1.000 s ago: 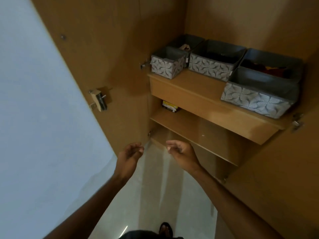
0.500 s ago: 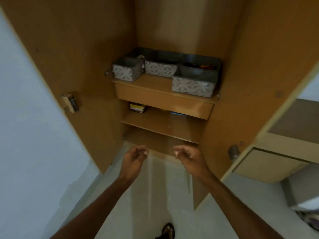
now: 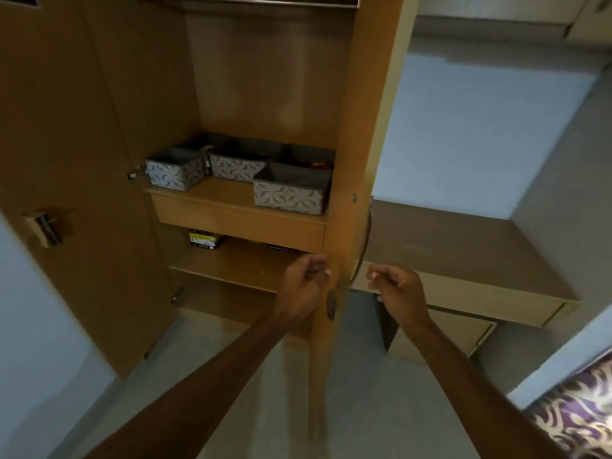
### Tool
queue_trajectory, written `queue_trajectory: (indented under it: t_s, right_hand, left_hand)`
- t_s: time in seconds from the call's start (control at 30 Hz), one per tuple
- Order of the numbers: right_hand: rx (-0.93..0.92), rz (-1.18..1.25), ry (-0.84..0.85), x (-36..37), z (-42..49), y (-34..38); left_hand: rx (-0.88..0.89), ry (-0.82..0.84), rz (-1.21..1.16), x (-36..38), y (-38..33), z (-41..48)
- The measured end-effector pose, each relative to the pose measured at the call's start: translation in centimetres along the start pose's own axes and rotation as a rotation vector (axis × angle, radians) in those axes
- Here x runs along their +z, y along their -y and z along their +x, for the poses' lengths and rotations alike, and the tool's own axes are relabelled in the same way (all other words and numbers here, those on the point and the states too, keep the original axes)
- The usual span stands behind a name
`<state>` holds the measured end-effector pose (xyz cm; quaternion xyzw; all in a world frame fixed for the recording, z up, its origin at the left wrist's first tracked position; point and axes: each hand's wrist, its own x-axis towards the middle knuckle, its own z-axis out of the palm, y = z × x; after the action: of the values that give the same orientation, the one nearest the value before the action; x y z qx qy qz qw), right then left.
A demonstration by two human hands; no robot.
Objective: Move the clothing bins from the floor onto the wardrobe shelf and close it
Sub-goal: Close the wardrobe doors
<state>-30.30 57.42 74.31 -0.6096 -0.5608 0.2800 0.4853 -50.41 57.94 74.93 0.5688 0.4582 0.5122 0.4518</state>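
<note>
Several grey patterned clothing bins stand on the wardrobe shelf (image 3: 228,195): a small one (image 3: 175,172) at the left, one (image 3: 236,165) in the middle, a larger one (image 3: 291,193) at the right front. The wardrobe's left door (image 3: 82,193) stands wide open. Its right door (image 3: 336,226) is seen nearly edge-on between my hands. My left hand (image 3: 304,286) hovers just left of that door's edge with loosely curled fingers and holds nothing. My right hand (image 3: 397,293) hovers on the door's other side, below its curved handle (image 3: 366,240), also loosely curled and holding nothing.
A yellow-and-black box (image 3: 205,240) lies on the lower shelf. A wooden desk (image 3: 463,260) adjoins the wardrobe on the right. A patterned bed cover (image 3: 579,422) shows at the bottom right. Pale floor (image 3: 231,376) lies under my arms.
The view has pulled back and swung right, so the bins look smaller and the right door's edge now sits between my hands. Both hands stay loosely curled and have spread slightly apart.
</note>
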Motion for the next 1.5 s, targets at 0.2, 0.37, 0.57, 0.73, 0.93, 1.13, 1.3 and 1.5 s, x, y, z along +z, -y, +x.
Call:
queue_trajectory:
  t_s: [0.2,0.37,0.57,0.73,0.93,1.13,1.3,1.5]
  right_hand:
    - [-0.012,0.019,0.106,-1.0,4.7,1.4]
    - [-0.102,0.032,0.143,-0.2,4.8,1.6]
    - [-0.167,0.035,0.169,1.1,5.7,2.3]
    - [-0.165,0.048,0.196,4.5,6.3,3.6]
    - [-0.168,0.032,0.272,10.5,7.4,5.9]
    - [-0.181,0.010,0.268,18.6,8.7,8.8]
    - [-0.188,-0.032,0.221,25.0,10.6,11.0]
    - [-0.100,-0.008,0.193,31.3,14.2,12.2]
  left_hand:
    - [0.020,-0.092,-0.017,5.0,-2.4,1.2]
    - [0.030,-0.122,0.028,5.0,-1.3,0.4]
    - [0.061,-0.188,0.056,3.5,-1.1,0.2]
    - [0.080,-0.246,0.051,0.0,-1.1,0.4]
    - [0.094,-0.344,0.076,-5.9,-0.3,1.9]
    - [0.057,-0.239,0.119,-13.7,1.3,4.9]
    - [0.028,-0.077,0.178,-19.6,2.5,8.2]
    - [0.004,-0.018,0.081,-23.9,1.4,12.1]
